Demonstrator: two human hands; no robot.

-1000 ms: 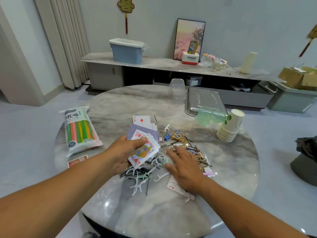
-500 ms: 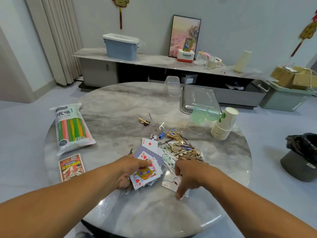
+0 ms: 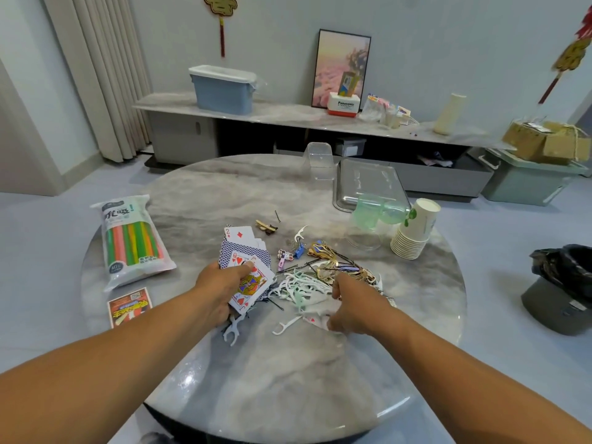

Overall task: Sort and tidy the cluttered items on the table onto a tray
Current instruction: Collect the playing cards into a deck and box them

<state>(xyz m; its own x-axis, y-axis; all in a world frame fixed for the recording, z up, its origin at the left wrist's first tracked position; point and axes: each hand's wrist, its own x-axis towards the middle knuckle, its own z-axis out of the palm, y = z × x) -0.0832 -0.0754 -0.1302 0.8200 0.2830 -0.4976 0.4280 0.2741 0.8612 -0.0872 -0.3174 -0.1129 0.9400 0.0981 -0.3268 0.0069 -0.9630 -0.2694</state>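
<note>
Early stage, sorting only begun. Left hand (image 3: pixel 221 288) grips a stack of playing cards (image 3: pixel 248 270), thumb pinching top. Right hand (image 3: pixel 354 307) fingers curled down onto a card (image 3: pixel 315 319) under them; can't tell if pinched. Floss picks (image 3: pixel 298 288) & hairpins (image 3: pixel 339 267) loose btw/beyond fingers. Tray (image 3: pixel 368 181) well beyond fingertips, nothing sorted into it yet.

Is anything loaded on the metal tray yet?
No, the metal tray shows only a bare shiny surface; the cards sit in the left hand.
</note>
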